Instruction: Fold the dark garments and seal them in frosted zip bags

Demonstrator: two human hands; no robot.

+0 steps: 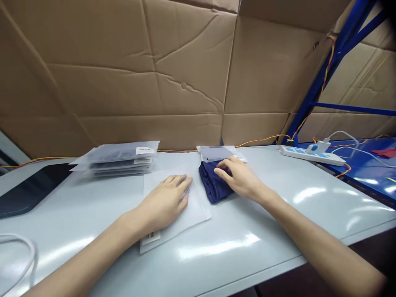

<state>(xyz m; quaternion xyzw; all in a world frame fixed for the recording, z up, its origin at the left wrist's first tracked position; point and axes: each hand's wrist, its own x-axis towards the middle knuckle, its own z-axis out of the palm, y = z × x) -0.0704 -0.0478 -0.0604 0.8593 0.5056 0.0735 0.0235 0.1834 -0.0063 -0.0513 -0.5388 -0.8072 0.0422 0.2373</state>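
Observation:
My left hand (168, 200) lies flat, fingers stretched out, on a frosted plastic bag (194, 214) with a printed label at its near corner. To the right of the bag is a folded navy blue garment (212, 185). Over the garment's top bends my right hand (238, 175), with thumb and fingers curled onto the cloth. Some of its fingertips are hidden. Just behind the garment, another frosted bag (216, 153) rests on the table.
A stack of labelled frosted bags (120, 159) sits at the back left, near a dark flat panel (37, 189). A white power strip (312, 154) with a plug lies at the back right by a blue metal frame (328, 74). Cardboard (185, 62) stands behind the table (262, 239).

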